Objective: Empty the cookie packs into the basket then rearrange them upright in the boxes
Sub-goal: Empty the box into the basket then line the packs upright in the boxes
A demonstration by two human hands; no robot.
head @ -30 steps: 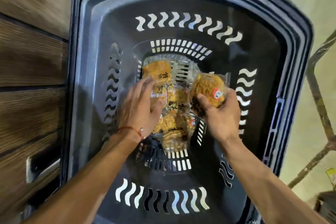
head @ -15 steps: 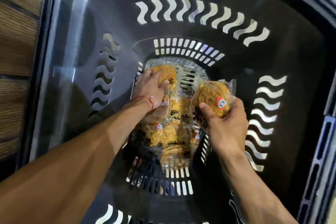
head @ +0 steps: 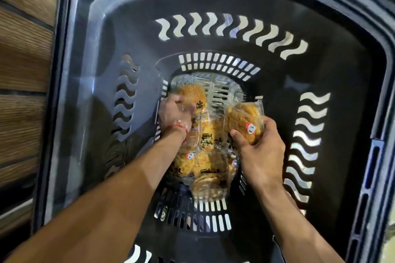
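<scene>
Wood planks (head: 21,60) flank a deep dark basket (head: 102,28) with wavy slots, where clear-wrapped golden cookie packs (head: 209,156) with black lettering lie heaped on the bottom. At the heap's far end the left grip (head: 175,113) curls round a round pack (head: 194,96). The right grip (head: 260,151) clutches a labelled pack (head: 243,121) at the heap's right side.

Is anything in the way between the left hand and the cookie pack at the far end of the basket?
Nothing visible. The left hand grips the far cookie pack directly, deep in the basket. The right hand holds a second cookie pack off to the side, clear of that grasp.
</scene>
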